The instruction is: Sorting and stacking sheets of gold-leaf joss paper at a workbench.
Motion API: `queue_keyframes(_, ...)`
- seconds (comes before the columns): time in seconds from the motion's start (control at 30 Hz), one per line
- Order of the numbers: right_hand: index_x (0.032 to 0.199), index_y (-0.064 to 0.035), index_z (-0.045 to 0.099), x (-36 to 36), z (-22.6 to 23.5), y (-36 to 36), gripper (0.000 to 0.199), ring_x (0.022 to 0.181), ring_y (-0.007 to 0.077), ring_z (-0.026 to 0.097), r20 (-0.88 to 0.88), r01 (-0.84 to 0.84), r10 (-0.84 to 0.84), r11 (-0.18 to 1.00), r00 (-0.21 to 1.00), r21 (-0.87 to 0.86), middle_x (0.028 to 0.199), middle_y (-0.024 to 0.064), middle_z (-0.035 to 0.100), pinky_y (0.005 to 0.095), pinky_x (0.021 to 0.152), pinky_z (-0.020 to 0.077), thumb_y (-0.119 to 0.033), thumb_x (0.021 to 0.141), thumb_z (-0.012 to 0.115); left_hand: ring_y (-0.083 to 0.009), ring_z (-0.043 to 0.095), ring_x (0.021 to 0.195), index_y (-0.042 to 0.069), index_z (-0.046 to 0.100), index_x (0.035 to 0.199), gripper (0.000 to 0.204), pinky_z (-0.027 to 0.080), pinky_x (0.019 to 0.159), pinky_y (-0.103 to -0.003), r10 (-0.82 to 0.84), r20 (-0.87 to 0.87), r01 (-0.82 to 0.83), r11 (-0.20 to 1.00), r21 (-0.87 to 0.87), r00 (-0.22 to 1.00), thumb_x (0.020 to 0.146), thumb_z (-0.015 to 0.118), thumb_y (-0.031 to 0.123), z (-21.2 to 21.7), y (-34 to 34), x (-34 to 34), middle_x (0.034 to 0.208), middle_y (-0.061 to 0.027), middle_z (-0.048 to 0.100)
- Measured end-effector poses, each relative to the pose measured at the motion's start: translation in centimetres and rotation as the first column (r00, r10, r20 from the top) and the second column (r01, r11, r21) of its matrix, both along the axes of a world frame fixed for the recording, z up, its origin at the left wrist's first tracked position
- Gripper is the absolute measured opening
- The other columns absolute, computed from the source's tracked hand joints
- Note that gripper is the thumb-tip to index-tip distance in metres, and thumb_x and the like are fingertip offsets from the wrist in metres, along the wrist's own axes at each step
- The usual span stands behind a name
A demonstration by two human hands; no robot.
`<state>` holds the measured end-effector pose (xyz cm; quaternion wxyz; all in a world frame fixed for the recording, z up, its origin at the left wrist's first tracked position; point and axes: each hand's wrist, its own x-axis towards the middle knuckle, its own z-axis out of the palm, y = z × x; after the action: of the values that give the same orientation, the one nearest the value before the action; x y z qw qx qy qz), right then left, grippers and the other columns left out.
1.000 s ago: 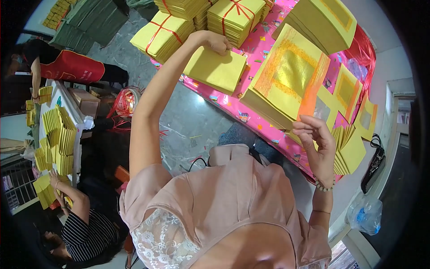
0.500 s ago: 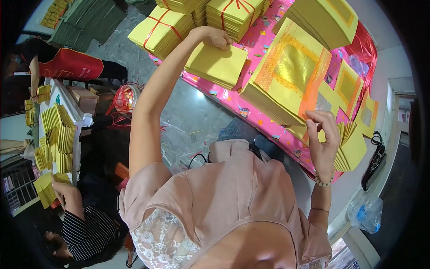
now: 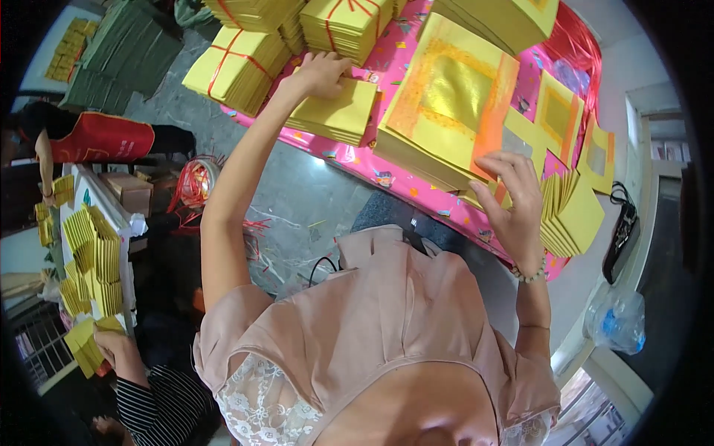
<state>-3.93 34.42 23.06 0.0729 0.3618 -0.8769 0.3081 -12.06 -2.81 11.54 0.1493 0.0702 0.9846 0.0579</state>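
My left hand reaches far forward and rests on the back left of a low stack of folded yellow papers, its fingers apart. At the near right corner of a thick stack of yellow paper sheets, my right hand has its fingertips by the orange band, thumb held away. A gold foil square framed in orange marks that stack's top sheet. Beside my right wrist, a fanned bunch of folded yellow papers lies at the table's right end.
Bundles of yellow paper tied with red ribbon stand at the back of the pink patterned table. Single sheets lie at right, near red plastic film. Two people work at a white table on the left.
The whole view has shifted, so the table sits further left. My right thumb and fingers, close together before, have spread. My left fingers have spread over the folded papers.
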Motion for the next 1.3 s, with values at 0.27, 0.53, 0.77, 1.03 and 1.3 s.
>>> queue_keyframes(0.27,0.104,-0.0034,0.063,-0.4,-0.1,0.9,0.032,0.098,0.0300,0.056,-0.023,-0.004,0.005,0.999,1.000,0.044,0.105,0.0107,0.060,0.0393,0.085,0.0448,-0.013,0.075,0.073,-0.0322,0.049,0.111,0.015,0.054,0.121,0.042,0.034,0.094,-0.046,0.000,-0.376,0.089,0.972,0.218,0.926,0.080,0.058,0.011,1.0,0.8,3.1,0.112,-0.0133,0.054)
queue_keyframes(0.53,0.104,-0.0034,0.062,-0.7,-1.2,1.9,0.033,0.102,0.0297,0.057,-0.090,-0.069,0.075,0.995,0.993,0.075,0.108,0.0111,0.061,0.0397,0.086,0.0453,-0.018,0.077,0.071,-0.0284,0.059,0.098,0.008,0.066,0.100,0.020,0.046,0.085,-0.038,0.034,-0.567,0.392,0.689,0.610,0.823,0.082,0.065,0.017,9.2,8.2,5.9,0.096,-0.0103,0.063)
queue_keyframes(0.77,0.101,-0.0034,0.064,-0.9,-1.7,2.2,0.028,0.099,0.0294,0.059,-0.111,-0.070,0.074,0.997,0.991,0.037,0.106,0.0105,0.062,0.0396,0.085,0.0462,-0.021,0.079,0.070,-0.0287,0.058,0.094,0.008,0.066,0.099,0.033,0.046,0.083,-0.039,-0.338,-0.546,0.593,0.701,0.397,0.766,0.075,0.074,0.029,10.1,13.1,7.7,0.101,-0.0077,0.062)
queue_keyframes(1.03,0.084,-0.0051,0.071,-1.9,-1.7,1.7,0.015,0.088,0.0263,0.060,0.084,-0.039,0.050,0.991,0.995,-0.132,0.094,0.0079,0.066,0.0365,0.075,0.0482,-0.020,0.082,0.068,-0.0264,0.060,0.092,0.011,0.070,0.098,0.027,0.050,0.078,-0.037,-0.278,-0.518,0.542,0.695,0.473,0.809,0.075,0.074,0.025,9.5,13.0,7.6,0.100,-0.0073,0.065)
queue_keyframes(1.3,0.080,-0.0058,0.072,-3.0,-2.1,1.6,0.013,0.079,0.0212,0.061,0.290,-0.005,0.070,0.976,0.955,-0.220,0.081,0.0052,0.067,0.0323,0.072,0.0470,-0.019,0.081,0.069,-0.0260,0.063,0.091,0.011,0.074,0.095,0.020,0.052,0.077,-0.035,-0.184,-0.430,0.432,0.675,0.598,0.884,0.078,0.072,0.022,9.3,13.1,7.8,0.099,-0.0097,0.068)
